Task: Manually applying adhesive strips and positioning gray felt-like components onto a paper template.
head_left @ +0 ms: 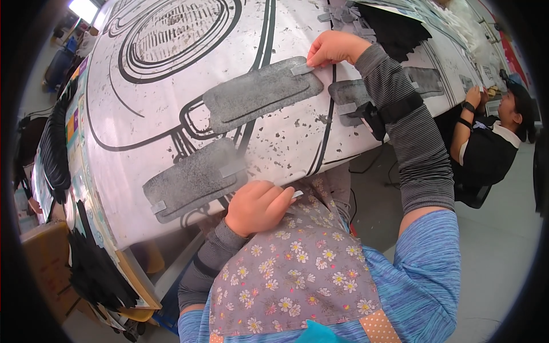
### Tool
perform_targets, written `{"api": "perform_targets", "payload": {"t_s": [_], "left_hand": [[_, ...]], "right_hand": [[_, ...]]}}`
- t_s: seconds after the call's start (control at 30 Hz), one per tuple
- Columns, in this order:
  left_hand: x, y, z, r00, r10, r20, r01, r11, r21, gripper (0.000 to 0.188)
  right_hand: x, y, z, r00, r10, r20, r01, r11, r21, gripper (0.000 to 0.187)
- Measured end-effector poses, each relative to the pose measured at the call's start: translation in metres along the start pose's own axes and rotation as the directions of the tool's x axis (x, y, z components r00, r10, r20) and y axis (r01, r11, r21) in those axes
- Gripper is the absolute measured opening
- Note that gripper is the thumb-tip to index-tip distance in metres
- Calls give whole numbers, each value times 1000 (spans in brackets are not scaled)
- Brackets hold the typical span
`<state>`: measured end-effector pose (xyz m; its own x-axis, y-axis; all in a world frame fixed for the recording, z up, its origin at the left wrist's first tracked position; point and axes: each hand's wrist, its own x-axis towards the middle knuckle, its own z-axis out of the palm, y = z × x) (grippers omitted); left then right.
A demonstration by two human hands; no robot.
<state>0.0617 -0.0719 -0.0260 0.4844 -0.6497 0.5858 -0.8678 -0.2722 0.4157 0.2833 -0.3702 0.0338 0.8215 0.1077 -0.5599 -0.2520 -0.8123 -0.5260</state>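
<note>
My right hand [337, 47] reaches over the table, thumb and fingers pinched on a small light-grey tab [299, 69] at the upper right end of a dark-grey speckled pad [251, 94]. My left hand [258, 208] is curled closed near the table's front edge, and a small pale strip [297, 194] pokes out at its fingertips. Just left of it lies another speckled grey pad [189, 180], bearing a light-grey tab [159, 207] at its left end and a larger one [233, 168] at its right.
Black line drawings cover the white table sheet [154, 108]. More grey pads [349, 94] lie right of centre, under my forearm. Small grey pieces [346, 20] and black cloth [394, 31] sit at the far side. A person [489, 137] works at the right. Black fabric [97, 263] hangs at left.
</note>
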Motion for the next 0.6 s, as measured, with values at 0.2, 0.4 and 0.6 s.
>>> {"api": "perform_targets", "payload": {"t_s": [0.2, 0.4, 0.6], "left_hand": [[0, 1, -2, 999, -16, 37, 16, 1000, 6, 27], [1, 1, -1, 1000, -3, 7, 3, 1000, 2, 26], [-2, 0, 1, 1000, 12, -9, -12, 1000, 11, 25]], "right_hand": [[8, 4, 8, 993, -98, -59, 96, 995, -30, 14], [8, -1, 14, 987, -118, -107, 84, 957, -277, 17], [-2, -6, 18, 948, -231, -220, 193, 964, -182, 22]]}}
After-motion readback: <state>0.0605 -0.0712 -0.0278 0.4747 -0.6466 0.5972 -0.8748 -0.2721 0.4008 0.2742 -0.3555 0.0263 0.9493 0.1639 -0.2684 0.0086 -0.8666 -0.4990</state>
